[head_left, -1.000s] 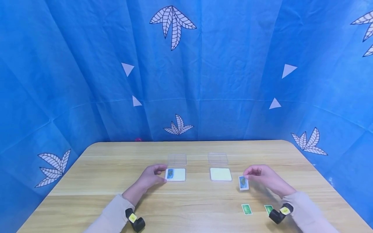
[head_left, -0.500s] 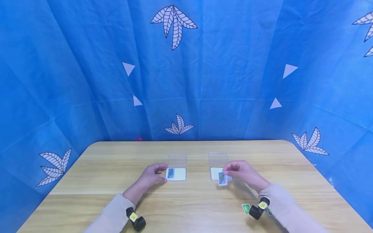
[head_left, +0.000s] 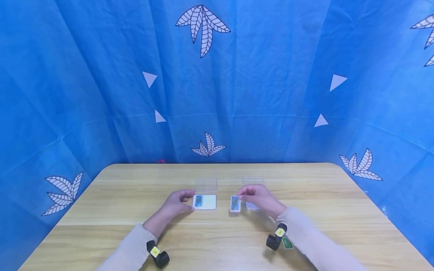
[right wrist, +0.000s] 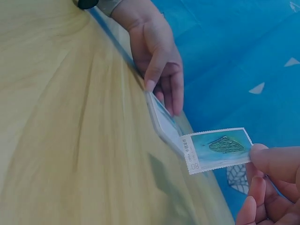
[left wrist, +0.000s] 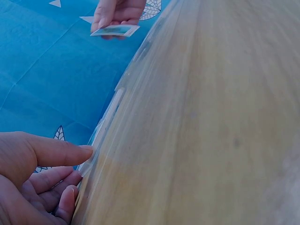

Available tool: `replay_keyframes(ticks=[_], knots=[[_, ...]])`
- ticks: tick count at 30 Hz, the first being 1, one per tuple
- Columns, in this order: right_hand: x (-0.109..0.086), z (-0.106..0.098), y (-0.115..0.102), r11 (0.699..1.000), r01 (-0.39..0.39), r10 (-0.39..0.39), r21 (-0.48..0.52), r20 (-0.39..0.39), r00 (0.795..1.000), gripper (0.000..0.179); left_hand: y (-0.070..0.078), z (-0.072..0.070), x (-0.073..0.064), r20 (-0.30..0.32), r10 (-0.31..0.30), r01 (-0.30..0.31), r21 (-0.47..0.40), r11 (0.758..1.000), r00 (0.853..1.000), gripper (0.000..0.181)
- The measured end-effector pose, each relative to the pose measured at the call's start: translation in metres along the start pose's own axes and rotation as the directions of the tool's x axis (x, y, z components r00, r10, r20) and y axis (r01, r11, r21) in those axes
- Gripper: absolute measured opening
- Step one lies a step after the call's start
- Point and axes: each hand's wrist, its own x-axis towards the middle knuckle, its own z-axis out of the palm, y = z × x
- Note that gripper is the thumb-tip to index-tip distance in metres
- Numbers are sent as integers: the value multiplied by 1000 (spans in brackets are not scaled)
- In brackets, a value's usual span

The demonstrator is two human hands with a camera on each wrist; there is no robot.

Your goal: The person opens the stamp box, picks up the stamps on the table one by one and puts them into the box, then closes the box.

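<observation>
My right hand [head_left: 260, 198] pinches a postage stamp [right wrist: 219, 150] by one edge between thumb and fingers. The stamp has perforated white borders and a green island on blue water. It hangs above the table, between two small clear boxes. Against the left end of the left box [head_left: 210, 202], my left hand [head_left: 175, 203] holds the edge with thumb and fingers. Inside that box a similar blue stamp [head_left: 199, 201] lies on a white surface, at the left side. The right box [head_left: 251, 206] is partly covered by my right hand.
Behind the boxes are their clear lids, a left lid [head_left: 206, 184] and a right lid [head_left: 252, 180]. A green stamp [head_left: 287, 243] lies on the wooden table [head_left: 217, 241] under my right forearm. A blue curtain [head_left: 264, 94] hangs at the table's back edge.
My right hand has carried the stamp leftward, past the right box, toward the left box. My left hand has stayed at the left box. One green stamp is now hidden by my right arm.
</observation>
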Motion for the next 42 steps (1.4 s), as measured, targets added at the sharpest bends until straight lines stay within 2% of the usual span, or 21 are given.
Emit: replay_keyframes(ticks=[10,14,19,23,27,35,42], knots=[[21,24,-7,999,-48,48,-8,-23,999,18,2,-1,-1,-4,-16,16,8,1000,1000,57],[30,32,-8,997,-71,72,19,-24,997,20,4,-1,-2,-9,-22,22,13,1000,1000,56],[40,41,-6,996,-41,40,82,17,999,25,6,0,-3,-7,-24,24,11,1000,1000,58],[46,45,-5,993,-14,9,121,46,999,26,7,0,-3,-6,-28,28,10,1000,1000,59],[51,48,-4,987,-37,28,156,62,998,25,6,0,-2,-5,-26,26,3,1000,1000,59],[59,55,-2,983,-98,94,157,36,995,23,4,0,-2,-3,-16,16,-3,1000,1000,59],[64,59,2,985,-86,85,152,16,996,23,3,0,0,-14,-27,26,-13,1000,1000,59]])
